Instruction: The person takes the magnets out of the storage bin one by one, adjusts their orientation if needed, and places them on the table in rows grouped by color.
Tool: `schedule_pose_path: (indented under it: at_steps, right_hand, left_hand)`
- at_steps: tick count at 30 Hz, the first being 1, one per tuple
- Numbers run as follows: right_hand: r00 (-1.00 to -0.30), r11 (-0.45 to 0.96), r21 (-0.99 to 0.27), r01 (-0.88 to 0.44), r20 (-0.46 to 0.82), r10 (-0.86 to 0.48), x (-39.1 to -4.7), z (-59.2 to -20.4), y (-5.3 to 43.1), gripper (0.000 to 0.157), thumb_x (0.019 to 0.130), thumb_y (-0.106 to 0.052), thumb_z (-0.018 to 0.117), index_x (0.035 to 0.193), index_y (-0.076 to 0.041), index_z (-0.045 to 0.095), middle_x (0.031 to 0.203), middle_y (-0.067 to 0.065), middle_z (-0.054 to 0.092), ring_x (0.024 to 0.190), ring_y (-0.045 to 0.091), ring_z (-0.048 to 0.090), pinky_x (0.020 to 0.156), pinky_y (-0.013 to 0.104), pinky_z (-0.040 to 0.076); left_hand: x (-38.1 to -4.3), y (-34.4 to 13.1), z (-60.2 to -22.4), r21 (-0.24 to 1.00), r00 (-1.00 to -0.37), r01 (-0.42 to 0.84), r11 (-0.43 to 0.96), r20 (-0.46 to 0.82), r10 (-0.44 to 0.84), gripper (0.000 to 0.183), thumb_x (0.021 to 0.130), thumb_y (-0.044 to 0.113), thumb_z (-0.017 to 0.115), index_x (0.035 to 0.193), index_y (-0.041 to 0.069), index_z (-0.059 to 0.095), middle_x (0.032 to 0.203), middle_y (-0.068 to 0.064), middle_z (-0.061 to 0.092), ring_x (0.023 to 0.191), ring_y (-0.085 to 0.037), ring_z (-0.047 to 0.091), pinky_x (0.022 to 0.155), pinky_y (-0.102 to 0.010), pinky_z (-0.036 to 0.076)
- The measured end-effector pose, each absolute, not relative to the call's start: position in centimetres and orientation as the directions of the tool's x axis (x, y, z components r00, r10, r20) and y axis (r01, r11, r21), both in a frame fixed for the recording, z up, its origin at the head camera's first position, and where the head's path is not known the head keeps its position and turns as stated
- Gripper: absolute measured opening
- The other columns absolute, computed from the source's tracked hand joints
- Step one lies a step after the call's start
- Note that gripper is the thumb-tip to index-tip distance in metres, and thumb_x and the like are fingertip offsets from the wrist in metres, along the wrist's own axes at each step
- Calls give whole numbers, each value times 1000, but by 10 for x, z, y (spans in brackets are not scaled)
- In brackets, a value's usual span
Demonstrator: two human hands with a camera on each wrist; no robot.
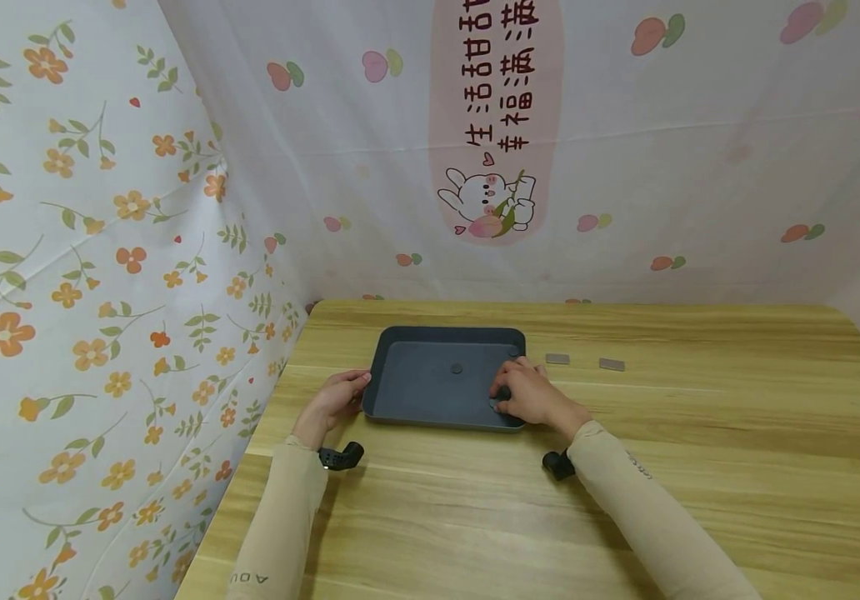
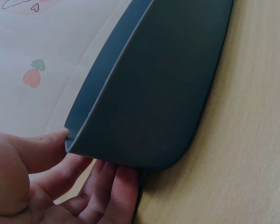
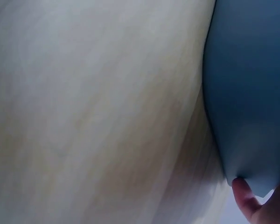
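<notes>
In the head view a dark grey-blue rectangular tray (image 1: 418, 404) with a low wall lies on the wooden table. My left hand (image 1: 340, 396) grips its left end; in the left wrist view the thumb is at the rim and the fingers (image 2: 123, 186) curl against the outer wall. My right hand (image 1: 527, 393) reaches over the tray's right end, thumb and fingertips pinching a small grey disc (image 1: 494, 404) close to the tray floor. Another small dark disc (image 1: 457, 367) lies near the tray's middle, and one more disc (image 1: 514, 352) sits in the far right corner.
Two small grey rectangular pieces (image 1: 612, 364) lie on the table (image 1: 737, 433) to the right of the tray. A floral cloth (image 1: 100, 333) hangs at the left, and a printed cloth (image 1: 625, 167) covers the wall behind the table.
</notes>
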State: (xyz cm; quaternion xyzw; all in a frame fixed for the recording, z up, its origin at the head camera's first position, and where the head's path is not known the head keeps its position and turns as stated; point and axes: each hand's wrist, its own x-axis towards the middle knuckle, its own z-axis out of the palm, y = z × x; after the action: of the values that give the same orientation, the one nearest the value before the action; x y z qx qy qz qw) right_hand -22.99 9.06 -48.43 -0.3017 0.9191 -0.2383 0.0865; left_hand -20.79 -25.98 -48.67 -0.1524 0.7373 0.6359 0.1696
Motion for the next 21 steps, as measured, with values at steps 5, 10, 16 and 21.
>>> schedule_pose_path:
  at_steps: [5, 10, 16, 21]
  right_hand:
    - [-805, 725, -470, -504, -48, -591, -233, -484, 88, 8, 84, -18, 75, 91, -17, 73, 110, 4, 60, 109, 27, 43, 82, 47, 26]
    - [-808, 740, -468, -482, -89, -583, -232, -480, 86, 5, 85, -18, 74, 87, -17, 69, 109, 4, 58, 105, 27, 43, 82, 49, 27]
    - [-805, 741, -467, -483, -96, -585, -233, -479, 87, 5, 86, -18, 73, 87, -18, 68, 106, 3, 57, 103, 26, 43, 82, 49, 27]
    - [-805, 742, -460, -487, -94, -586, -232, -479, 87, 8, 85, -19, 74, 87, -19, 66, 103, 2, 57, 101, 26, 43, 81, 47, 26]
  left_hand:
    - [-207, -260, -486, 889, -898, -434, 145, -439, 3, 42, 104, 18, 42, 140, -5, 44, 100, -1, 60, 87, -11, 54, 74, -23, 47]
    - [-207, -261, -488, 896, -904, -420, 145, -428, 24, 42, 104, 17, 42, 139, -6, 44, 100, 0, 62, 86, -9, 56, 73, -22, 47]
    - [-208, -262, -490, 902, -909, -407, 143, -416, 38, 44, 105, 19, 42, 140, -7, 42, 105, -2, 62, 87, -8, 57, 74, -22, 48]
    - [-208, -263, -490, 898, -907, -412, 153, -421, 29, 44, 105, 19, 42, 140, -6, 43, 108, -4, 62, 88, -8, 57, 75, -22, 47]
